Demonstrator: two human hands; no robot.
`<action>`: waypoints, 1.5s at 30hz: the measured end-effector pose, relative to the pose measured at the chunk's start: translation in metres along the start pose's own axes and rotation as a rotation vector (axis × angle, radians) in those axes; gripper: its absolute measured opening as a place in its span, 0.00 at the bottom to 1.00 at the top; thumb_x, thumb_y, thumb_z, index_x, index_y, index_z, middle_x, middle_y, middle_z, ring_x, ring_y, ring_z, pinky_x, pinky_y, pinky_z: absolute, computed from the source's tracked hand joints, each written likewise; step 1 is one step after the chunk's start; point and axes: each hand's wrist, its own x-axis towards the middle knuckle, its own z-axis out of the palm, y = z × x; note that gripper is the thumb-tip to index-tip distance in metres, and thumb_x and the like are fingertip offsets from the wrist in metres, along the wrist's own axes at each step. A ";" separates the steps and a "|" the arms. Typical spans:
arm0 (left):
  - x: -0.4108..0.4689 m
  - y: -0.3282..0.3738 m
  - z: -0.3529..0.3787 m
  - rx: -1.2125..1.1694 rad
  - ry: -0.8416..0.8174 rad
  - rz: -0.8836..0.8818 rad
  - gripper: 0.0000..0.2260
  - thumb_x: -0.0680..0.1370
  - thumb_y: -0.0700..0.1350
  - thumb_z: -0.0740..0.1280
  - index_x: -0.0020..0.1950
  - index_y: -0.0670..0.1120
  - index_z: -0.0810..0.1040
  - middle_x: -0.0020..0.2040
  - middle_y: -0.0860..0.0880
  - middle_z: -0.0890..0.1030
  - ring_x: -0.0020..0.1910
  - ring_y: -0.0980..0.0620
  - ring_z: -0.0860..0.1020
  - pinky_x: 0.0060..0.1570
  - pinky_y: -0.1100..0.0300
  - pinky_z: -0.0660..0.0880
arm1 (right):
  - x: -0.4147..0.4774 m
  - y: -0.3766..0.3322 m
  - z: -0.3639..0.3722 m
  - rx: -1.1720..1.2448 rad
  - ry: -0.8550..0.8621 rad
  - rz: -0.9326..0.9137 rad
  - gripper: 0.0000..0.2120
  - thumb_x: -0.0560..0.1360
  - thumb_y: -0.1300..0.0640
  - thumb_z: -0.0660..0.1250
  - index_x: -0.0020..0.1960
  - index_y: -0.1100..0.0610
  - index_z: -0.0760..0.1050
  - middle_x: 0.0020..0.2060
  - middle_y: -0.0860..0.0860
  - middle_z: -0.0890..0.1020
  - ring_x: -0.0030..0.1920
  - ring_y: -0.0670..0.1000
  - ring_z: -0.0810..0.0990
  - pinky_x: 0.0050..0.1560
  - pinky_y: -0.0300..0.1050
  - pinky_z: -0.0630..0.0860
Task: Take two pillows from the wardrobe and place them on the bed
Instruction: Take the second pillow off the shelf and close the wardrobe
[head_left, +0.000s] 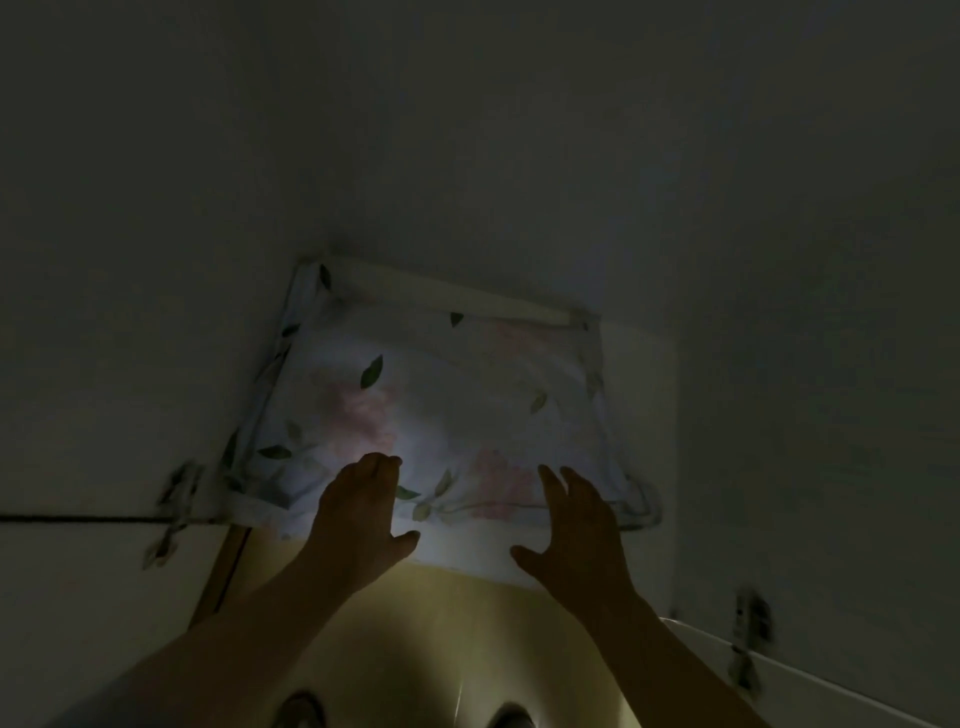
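A pillow (441, 410) in a pale floral case with pink blooms and green leaves lies flat inside the dim wardrobe, on a white shelf (644, 364). My left hand (358, 519) reaches up with its fingers straight and its fingertips on the pillow's near edge. My right hand (576, 530) is spread open just in front of the pillow's near right part, thumb out to the left; whether it touches the fabric is unclear. Only one pillow shows.
Dark wardrobe walls close in on the left and right. Hinges (176, 499) sit on the left panel, and another hinge (750, 639) on the right door. A lit yellowish panel (441, 649) lies below the shelf.
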 end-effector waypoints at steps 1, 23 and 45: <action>0.012 -0.008 0.018 0.006 -0.002 -0.006 0.39 0.61 0.56 0.76 0.67 0.40 0.70 0.63 0.40 0.75 0.62 0.39 0.74 0.59 0.47 0.72 | 0.015 0.004 0.018 -0.011 -0.014 -0.001 0.46 0.71 0.39 0.66 0.77 0.50 0.41 0.77 0.53 0.48 0.77 0.55 0.47 0.76 0.55 0.49; 0.169 -0.088 0.180 0.263 -0.041 0.027 0.55 0.47 0.66 0.72 0.71 0.48 0.64 0.70 0.37 0.68 0.65 0.25 0.66 0.59 0.26 0.61 | 0.201 0.058 0.177 -0.278 -0.077 -0.011 0.56 0.51 0.22 0.58 0.71 0.54 0.68 0.68 0.59 0.72 0.63 0.69 0.73 0.54 0.77 0.68; 0.126 -0.045 0.064 -0.043 0.138 0.302 0.13 0.70 0.48 0.61 0.32 0.42 0.76 0.27 0.45 0.77 0.27 0.50 0.76 0.29 0.60 0.73 | 0.138 0.010 0.062 0.368 0.145 -0.012 0.21 0.67 0.46 0.61 0.38 0.64 0.81 0.37 0.61 0.83 0.40 0.57 0.80 0.43 0.51 0.76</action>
